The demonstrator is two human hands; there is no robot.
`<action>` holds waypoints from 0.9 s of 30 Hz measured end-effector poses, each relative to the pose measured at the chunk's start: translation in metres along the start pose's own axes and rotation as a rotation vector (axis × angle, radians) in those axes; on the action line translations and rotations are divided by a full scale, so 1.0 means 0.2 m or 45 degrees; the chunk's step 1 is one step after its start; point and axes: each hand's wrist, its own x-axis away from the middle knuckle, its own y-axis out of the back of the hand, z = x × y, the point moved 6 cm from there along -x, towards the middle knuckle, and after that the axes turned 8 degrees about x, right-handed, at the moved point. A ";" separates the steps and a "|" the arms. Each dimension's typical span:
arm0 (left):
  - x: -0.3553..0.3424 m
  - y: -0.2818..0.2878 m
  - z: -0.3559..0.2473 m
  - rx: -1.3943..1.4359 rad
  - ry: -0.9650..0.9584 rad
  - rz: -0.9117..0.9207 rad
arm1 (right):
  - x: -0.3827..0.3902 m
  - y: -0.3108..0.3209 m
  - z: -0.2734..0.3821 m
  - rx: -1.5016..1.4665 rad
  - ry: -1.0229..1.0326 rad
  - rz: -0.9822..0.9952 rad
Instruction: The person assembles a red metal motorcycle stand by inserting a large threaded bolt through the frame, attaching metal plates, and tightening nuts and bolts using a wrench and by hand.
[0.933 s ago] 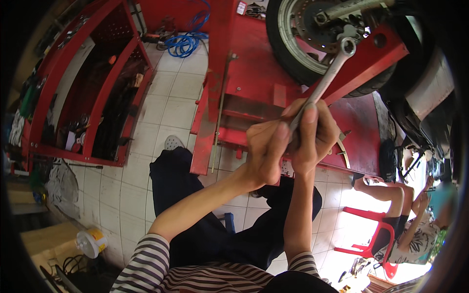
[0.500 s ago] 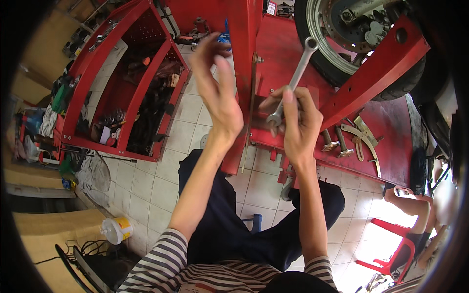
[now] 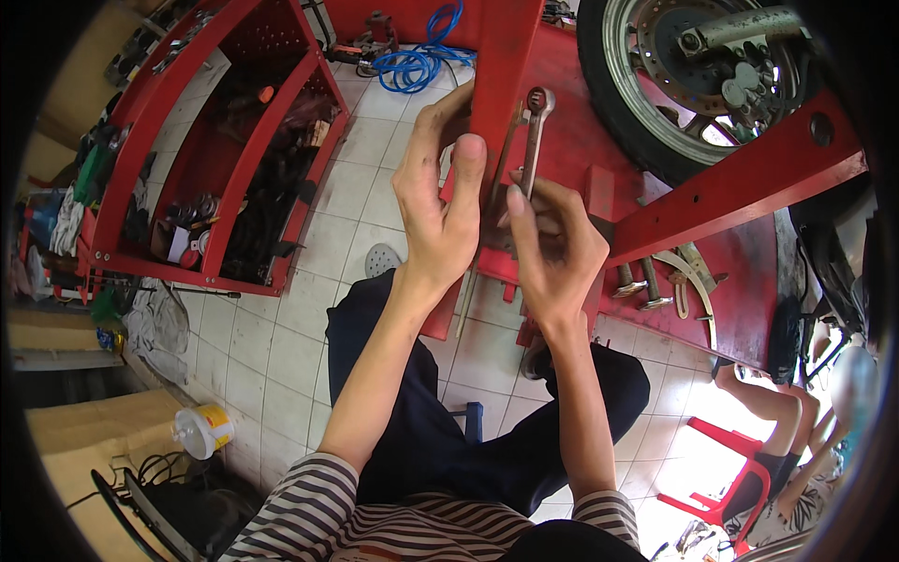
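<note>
My left hand (image 3: 438, 201) is wrapped round the left edge of an upright red post (image 3: 504, 75). Its thumb points up along the near side, and the fingertips are hidden behind the metal. In my right hand (image 3: 564, 248) is a silver combination wrench (image 3: 531, 157), pinched between thumb and fingers near its lower end. The wrench stands almost upright, its ring end beside the post's right side, level with a bolt there. Whether the ring is seated on that bolt, I cannot tell.
Right of the post is a red lift platform (image 3: 749, 300) with a motorcycle wheel (image 3: 646, 103), a slanting red beam (image 3: 740, 178) and curved brass-coloured brackets (image 3: 695, 290). Left stand a red tool cart (image 3: 211, 279), a blue hose (image 3: 412, 70) and a white bucket (image 3: 204, 431). A person sits lower right.
My left hand has come to the red post and closed round its edge. The right hand brought the wrench's ring end left, up to the post. The view has shifted slightly.
</note>
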 end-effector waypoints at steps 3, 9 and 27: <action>0.01 0.00 0.00 0.045 -0.065 -0.055 | 0.02 0.00 0.01 -0.033 -0.025 -0.012; 0.02 -0.01 -0.02 0.032 -0.071 -0.089 | 0.04 -0.01 0.01 -0.101 -0.072 0.194; 0.03 -0.02 0.00 0.025 -0.131 -0.179 | 0.02 0.01 0.02 -0.189 -0.148 0.116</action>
